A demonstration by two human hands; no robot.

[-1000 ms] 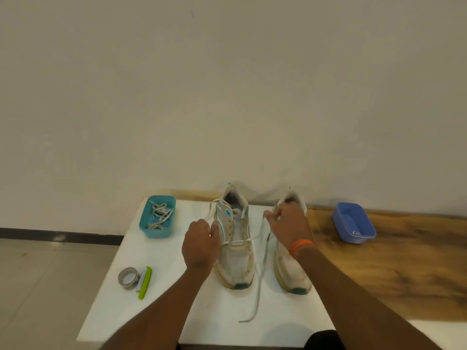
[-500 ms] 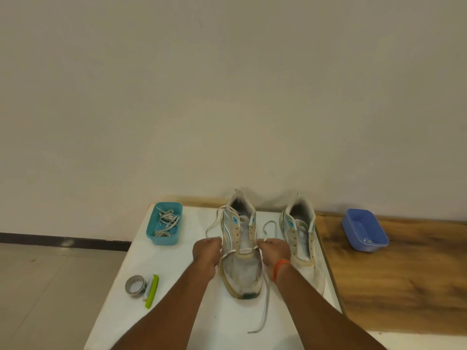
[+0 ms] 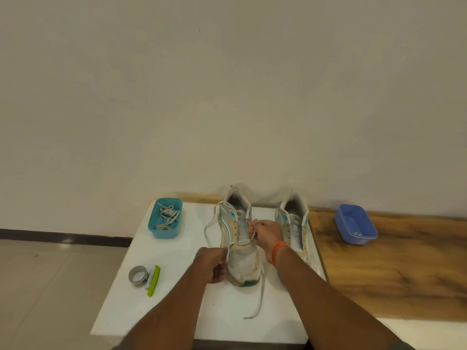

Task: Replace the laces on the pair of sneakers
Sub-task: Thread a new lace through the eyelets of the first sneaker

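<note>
While the right hand (image 3: 265, 233) pinches the white lace (image 3: 260, 294) at the eyelets on the right edge of the left sneaker (image 3: 240, 238), fingers curled tight round the strand, the left hand (image 3: 212, 265) is closed on the lace's other run just beside the shoe's toe, on its left side. From that left grip the lace loops out and up along the sneaker's outer side toward the collar; from the right grip a long free tail drops past the toe and lies on the white table (image 3: 177, 311), its tip well short of the near edge. This sneaker stands toe toward the person, and only the lowest eyelets seem to carry a crossing; the upper ones look bare, though they are too small to be sure. Beside it, the right sneaker (image 3: 294, 223) stands parallel, partly hidden by the right wrist with its orange band (image 3: 277, 251), and no lace can be made out on it. Further left, a teal tub (image 3: 165, 232) holds a tangle of laces (image 3: 168, 217), and whether these are old or new cannot be told. Near the table's left edge lie a roll of tape (image 3: 137, 274) and a green-handled tool (image 3: 154, 281). Off to the right, a blue tub (image 3: 355, 227) sits on the wooden top (image 3: 391, 274). My judgement is that the work is early: one shoe barely begun, the second untouched.
</note>
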